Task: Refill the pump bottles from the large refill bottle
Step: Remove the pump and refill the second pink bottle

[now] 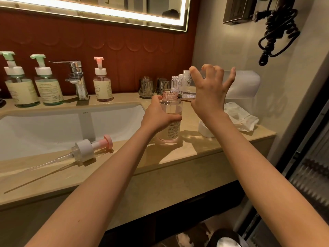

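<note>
A: Item 1, open bottle [171, 107]. Loc.?
B: Upright on counter [178, 157], R of sink [53, 125], neck bare. L hand [158, 118] wrapped round its body.
A: Item 2, refill bottle [185, 81]?
B: Tipped on its side, spout over item 1's neck. R hand [210, 93] clasps it, fingers spread wide & curled over the top.
A: Misc.?
B: Pump head [85, 151] w/ tube, flat on counter at sink's front. Pink-pump bottle [102, 84] at back, R of faucet [78, 79]. White cap [205, 129] nr R wrist.
</note>
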